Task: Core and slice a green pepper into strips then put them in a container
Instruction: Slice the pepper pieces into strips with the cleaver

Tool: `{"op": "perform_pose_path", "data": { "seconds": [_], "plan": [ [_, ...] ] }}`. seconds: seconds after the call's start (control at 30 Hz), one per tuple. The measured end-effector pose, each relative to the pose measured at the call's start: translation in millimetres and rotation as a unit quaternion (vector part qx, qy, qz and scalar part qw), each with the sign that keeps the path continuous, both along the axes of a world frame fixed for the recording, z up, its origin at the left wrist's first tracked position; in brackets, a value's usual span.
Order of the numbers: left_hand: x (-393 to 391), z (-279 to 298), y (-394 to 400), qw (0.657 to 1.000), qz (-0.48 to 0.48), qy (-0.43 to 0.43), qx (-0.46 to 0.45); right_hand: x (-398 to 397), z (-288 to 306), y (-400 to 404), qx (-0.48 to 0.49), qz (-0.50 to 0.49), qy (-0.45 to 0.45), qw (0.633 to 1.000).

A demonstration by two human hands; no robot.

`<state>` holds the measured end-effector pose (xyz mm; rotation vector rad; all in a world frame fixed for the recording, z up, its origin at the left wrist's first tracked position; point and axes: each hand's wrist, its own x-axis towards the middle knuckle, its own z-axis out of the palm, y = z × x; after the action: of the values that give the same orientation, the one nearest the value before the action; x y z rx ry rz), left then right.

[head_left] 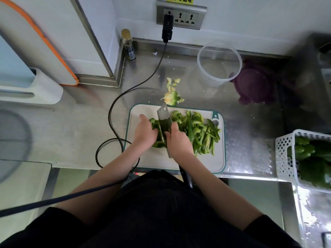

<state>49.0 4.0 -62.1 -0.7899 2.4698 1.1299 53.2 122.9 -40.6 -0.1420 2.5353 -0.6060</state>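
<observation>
Steel surface (80, 126) | core (172, 98) removed, strips (198, 131) piled | left hand (145, 133) gripping remaining pepper (158, 144) | right hand (179, 142) gripping knife (163, 120) | tub (219, 63) unfilled

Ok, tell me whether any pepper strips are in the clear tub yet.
No. The clear tub holds no pepper; the cut strips all lie heaped on the cutting board.

Kitchen prep area, stainless steel counter (75, 126) with raised back edge, cutting board (197, 163) of sliced green pepper, wall power sockets (181, 15), seasoning bottle (128, 44), basket (286, 158) of whole peppers
</observation>
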Motion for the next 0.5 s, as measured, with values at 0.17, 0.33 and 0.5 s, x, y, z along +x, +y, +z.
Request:
{"op": "perform_pose_path", "data": {
  "seconds": [0.17, 0.33, 0.5],
  "plan": [
    [-0.6, -1.7, -0.3, 1.0, -0.002, 0.003, -0.001, 1.0, -6.6, -0.1, -0.005, 0.005, 0.007, 1.0],
    [-1.1, -4.3, -1.2, 1.0, -0.004, 0.001, 0.004, 1.2, -14.9, -4.8, 0.025, 0.014, 0.01, 1.0],
    [-2.7, -5.9, -2.0, 1.0, -0.004, -0.001, 0.002, 0.1, -16.6, -9.8, 0.062, 0.034, 0.008, 0.997]
  ]
}}
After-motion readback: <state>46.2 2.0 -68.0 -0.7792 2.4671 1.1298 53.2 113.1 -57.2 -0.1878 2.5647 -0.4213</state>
